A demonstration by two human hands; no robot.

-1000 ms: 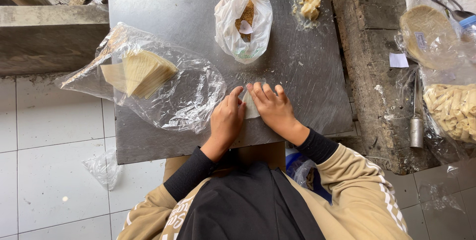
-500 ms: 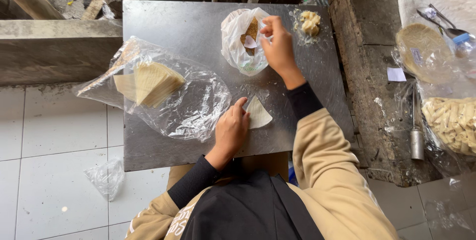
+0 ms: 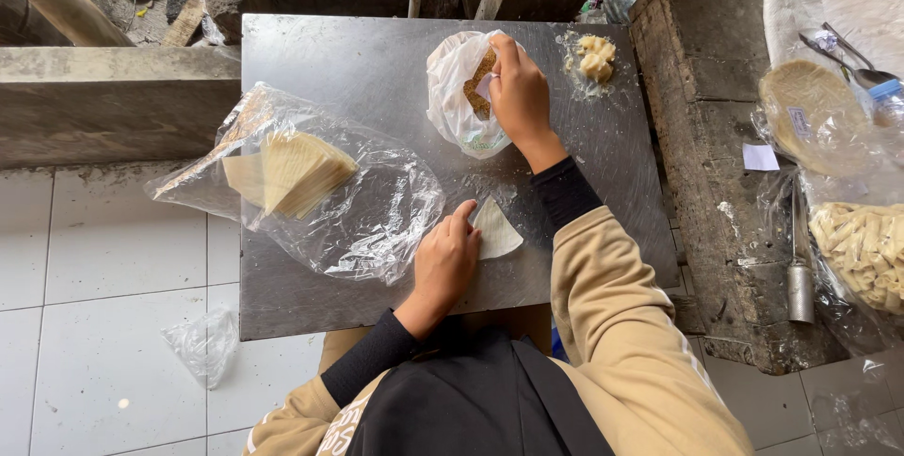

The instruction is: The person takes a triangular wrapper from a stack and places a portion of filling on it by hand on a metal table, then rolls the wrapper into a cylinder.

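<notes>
On the tiled floor off the worktop's near-left corner lies one crumpled clear plastic bag (image 3: 204,343). The metal worktop (image 3: 348,56) carries, along its left edge, one large clear plastic bag (image 3: 377,221) lying flat, with one stack of triangular pastry wrappers (image 3: 294,172) inside it.

Near the front edge, at centre, one single triangular wrapper (image 3: 493,229) lies flat on the metal. The left hand (image 3: 446,263) rests beside it, fingers loosely curled and together, fingertips touching the wrapper's left edge; it grips nothing.

Toward the far edge, at centre, stands one white plastic bag (image 3: 457,103) holding brown filling (image 3: 480,84). The right hand (image 3: 519,98) reaches into its mouth, fingers bunched together; what they pinch cannot be told, since the bag hides the tips.

Near the far-right corner sits one small pale lump of dough-like pieces (image 3: 596,56) on clear film.

Right of the worktop, one concrete block (image 3: 702,89) bears one round stack of wrappers (image 3: 812,112) and one bag of rolled pastries (image 3: 862,244).
</notes>
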